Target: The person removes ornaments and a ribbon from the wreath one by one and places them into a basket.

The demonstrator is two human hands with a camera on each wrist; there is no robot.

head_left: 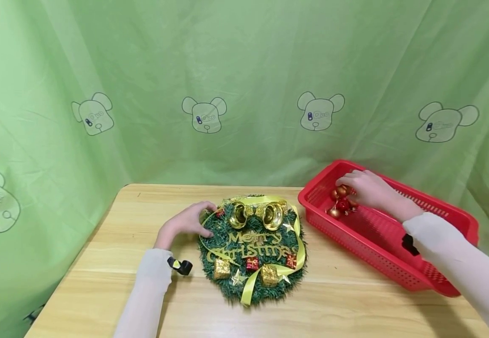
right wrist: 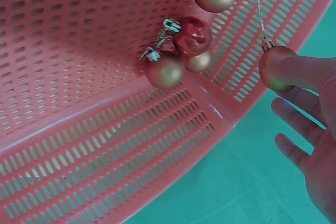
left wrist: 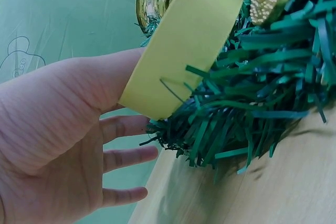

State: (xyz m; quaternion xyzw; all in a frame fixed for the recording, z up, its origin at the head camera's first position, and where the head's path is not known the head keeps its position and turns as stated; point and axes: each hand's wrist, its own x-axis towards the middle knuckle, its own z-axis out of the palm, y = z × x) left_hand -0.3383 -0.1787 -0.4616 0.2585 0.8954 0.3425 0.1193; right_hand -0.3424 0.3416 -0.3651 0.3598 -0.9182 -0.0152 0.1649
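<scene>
A green tinsel Christmas wreath [head_left: 254, 277] lies on the table with gold bells [head_left: 272, 216], small gift boxes [head_left: 269, 275], yellow ribbon [left wrist: 184, 45] and gold "Merry Christmas" lettering. My left hand [head_left: 188, 219] is at the wreath's left edge, fingers spread and fairly straight; in the left wrist view the ribbon hides the thumb's tip. Over the far left end of a red plastic basket [head_left: 396, 244], my right hand [head_left: 364, 188] pinches a matte gold Christmas ball [right wrist: 275, 69] between thumb and fingers, its silver cap and string pointing away. Below it sit several gold balls [right wrist: 165, 70] and a shiny red ball [right wrist: 193, 36].
The perforated basket stands at an angle on the right of the wooden table [head_left: 117, 263]. A green curtain [head_left: 244, 159] with printed bear heads hangs behind the table and along its sides.
</scene>
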